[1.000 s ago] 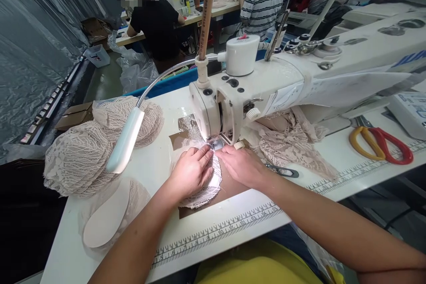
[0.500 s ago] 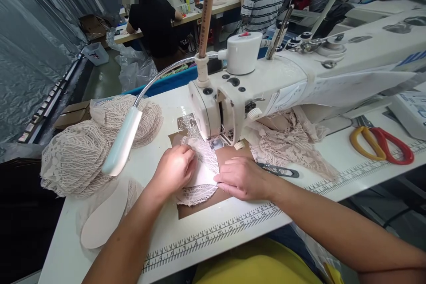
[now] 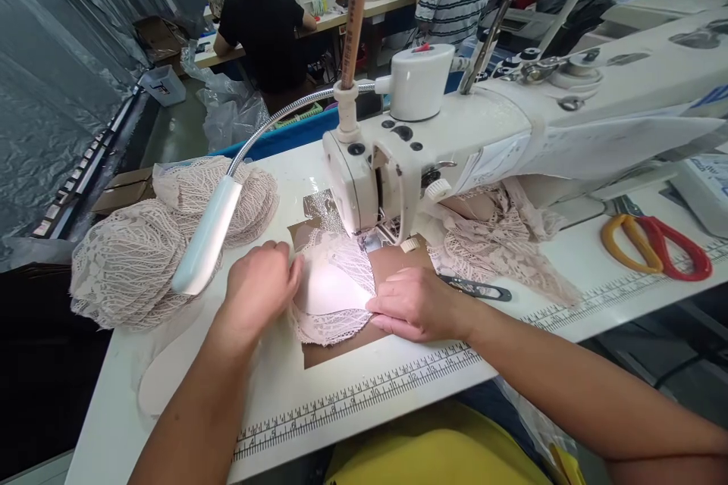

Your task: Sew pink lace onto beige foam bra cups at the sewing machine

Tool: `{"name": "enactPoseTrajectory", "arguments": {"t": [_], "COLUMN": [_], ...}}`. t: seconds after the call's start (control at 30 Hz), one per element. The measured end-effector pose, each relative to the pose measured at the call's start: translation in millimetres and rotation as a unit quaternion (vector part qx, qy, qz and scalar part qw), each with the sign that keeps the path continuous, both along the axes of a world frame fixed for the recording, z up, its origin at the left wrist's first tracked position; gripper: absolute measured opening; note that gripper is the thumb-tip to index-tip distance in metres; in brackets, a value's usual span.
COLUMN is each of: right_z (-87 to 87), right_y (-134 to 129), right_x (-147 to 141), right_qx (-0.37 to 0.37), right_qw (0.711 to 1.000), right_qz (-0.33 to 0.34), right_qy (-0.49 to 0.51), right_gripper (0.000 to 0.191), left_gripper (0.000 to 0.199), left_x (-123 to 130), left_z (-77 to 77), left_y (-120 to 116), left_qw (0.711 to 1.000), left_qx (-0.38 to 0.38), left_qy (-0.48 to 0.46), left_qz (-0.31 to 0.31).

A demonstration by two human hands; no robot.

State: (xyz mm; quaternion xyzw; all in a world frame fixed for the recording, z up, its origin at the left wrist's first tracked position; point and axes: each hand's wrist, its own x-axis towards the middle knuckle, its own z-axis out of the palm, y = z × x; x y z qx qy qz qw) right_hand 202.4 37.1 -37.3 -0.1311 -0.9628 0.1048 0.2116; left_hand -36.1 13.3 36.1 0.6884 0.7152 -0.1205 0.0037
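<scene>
A pale padded cup with lace edging (image 3: 333, 288) lies on a brown plate at the needle area of a white sewing machine (image 3: 398, 159). My right hand (image 3: 412, 305) pinches the cup's right edge between thumb and fingers. At the cup's left side is my left hand (image 3: 265, 284), its fingers curled and thumb near the lace; whether it grips the edge is hidden. Lace pieces (image 3: 128, 265) are stacked at the left, and a loose pale pad (image 3: 171, 371) lies partly under my left forearm.
A lamp (image 3: 208, 235) on a bendy neck hangs left of my left hand. Scissors (image 3: 654, 246), crumpled lace (image 3: 494, 242) and a dark metal tool (image 3: 478, 287) lie at the right. Two people work behind the machine.
My left hand has moved left, off the middle of the cup to its left edge, uncovering more of the white pad. The right hand keeps its pinch at the right edge.
</scene>
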Motion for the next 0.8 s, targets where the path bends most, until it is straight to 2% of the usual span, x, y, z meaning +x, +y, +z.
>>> {"name": "enactPoseTrajectory", "arguments": {"t": [0.07, 0.13, 0.2, 0.23, 0.27, 0.3, 0.37, 0.4, 0.43, 0.5, 0.57, 0.67, 0.8], "right_z": [0.8, 1.7, 2.3, 2.5, 2.8, 3.1, 3.7, 4.1, 4.4, 4.9, 5.2, 5.3, 4.3], "right_y": [-1, -2, -2, -2, -2, -2, -3, -3, -4, -4, -3, 0, 5], "right_x": [0, -1, 0, 0, 0, 0, 0, 0, 0, 1, 1, 2, 3], "right_qx": [-0.011, -0.017, -0.019, -0.019, -0.020, -0.023, -0.031, -0.035, -0.037, -0.036, -0.038, -0.049, -0.044], "right_qw": [1.000, 1.000, 1.000, 0.999, 0.999, 0.999, 0.999, 0.998, 0.998, 0.998, 0.997, 0.994, 0.991], "right_qz": [0.006, 0.006, 0.002, 0.000, -0.001, -0.002, -0.003, -0.003, -0.004, -0.016, -0.045, -0.091, -0.105], "right_qy": [-0.004, -0.012, -0.022, -0.027, -0.031, -0.035, -0.042, -0.045, -0.046, -0.045, -0.040, -0.039, -0.072], "right_gripper": [0.023, 0.022, 0.023, 0.024, 0.024, 0.025, 0.025, 0.025, 0.025, 0.023, 0.021, 0.019, 0.024], "left_gripper": [0.030, 0.025, 0.025, 0.026, 0.028, 0.029, 0.033, 0.038, 0.042, 0.046, 0.048, 0.049, 0.049], "left_x": [-8, -16, -23, -25, -26, -26, -22, -19, -15, -7, -2, 0, -2], "left_z": [-3.4, -7.2, -10.4, -11.9, -13.7, -15.9, -21.5, -24.7, -28.0, -33.6, -36.8, -36.6, -34.1], "left_y": [3, 6, 5, 4, 2, -1, -8, -11, -14, -17, -18, -16, -13], "left_qw": [0.999, 0.996, 0.985, 0.968, 0.936, 0.888, 0.768, 0.714, 0.673, 0.630, 0.619, 0.630, 0.640], "left_qx": [-0.044, -0.069, -0.059, -0.050, -0.045, -0.047, -0.081, -0.104, -0.123, -0.136, -0.125, -0.114, -0.113], "left_qy": [-0.003, -0.052, -0.160, -0.243, -0.342, -0.446, -0.617, -0.669, -0.702, -0.731, -0.740, -0.733, -0.728], "left_qz": [0.029, 0.023, 0.029, 0.046, 0.071, 0.099, 0.153, 0.177, 0.197, 0.224, 0.233, 0.231, 0.220]}}
